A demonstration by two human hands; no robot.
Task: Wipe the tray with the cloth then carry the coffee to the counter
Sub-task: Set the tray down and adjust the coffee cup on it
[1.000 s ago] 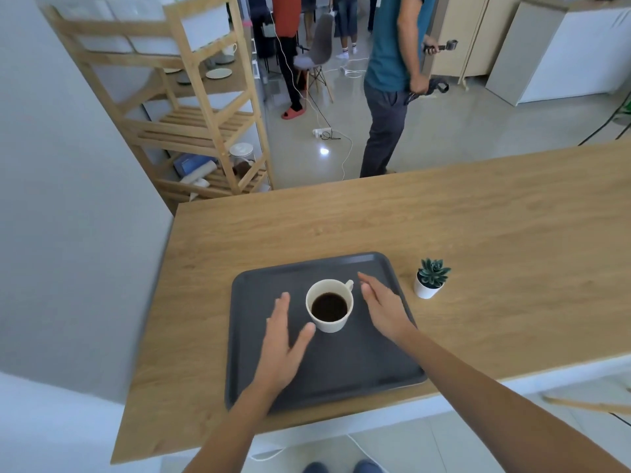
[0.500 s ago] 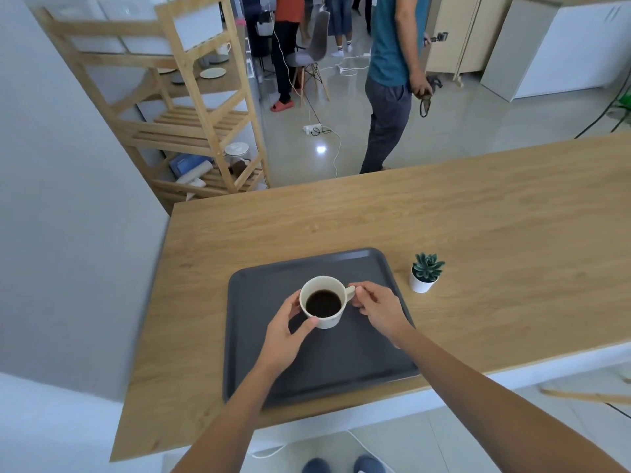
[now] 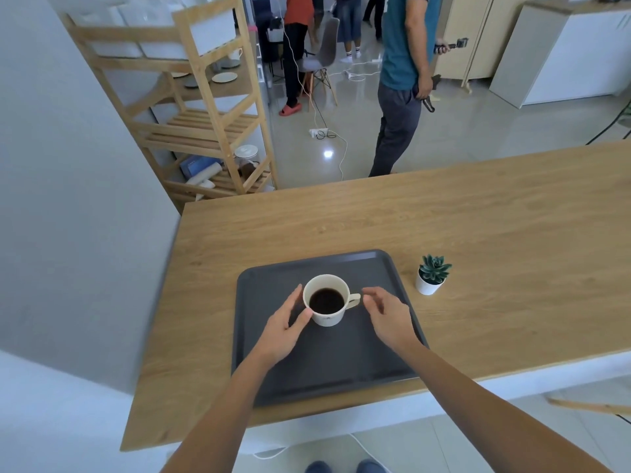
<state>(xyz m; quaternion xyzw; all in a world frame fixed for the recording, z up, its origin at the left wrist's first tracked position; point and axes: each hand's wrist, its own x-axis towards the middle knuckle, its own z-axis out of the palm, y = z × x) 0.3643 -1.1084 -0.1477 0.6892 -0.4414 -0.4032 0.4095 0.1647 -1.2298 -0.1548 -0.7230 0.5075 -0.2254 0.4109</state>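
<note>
A white cup of black coffee (image 3: 327,299) stands upright in the middle of a dark grey tray (image 3: 386,363), which lies on the wooden counter (image 3: 478,227) near its front edge. My left hand (image 3: 285,327) curls around the cup's left side, with thumb and fingers touching its wall. My right hand (image 3: 387,317) hovers just right of the cup's handle, fingers apart and holding nothing. No cloth is in view.
A small succulent in a white pot (image 3: 431,279) sits on the counter just right of the tray. A grey wall (image 3: 68,199) rises at the left. Beyond the counter are a wooden shelf rack (image 3: 205,124), a person in a teal shirt (image 3: 403,80) and floor cables.
Both hands closed in on the cup from either side. My right hand then came off the handle and now sits slightly to its right; my left hand stays against the cup.
</note>
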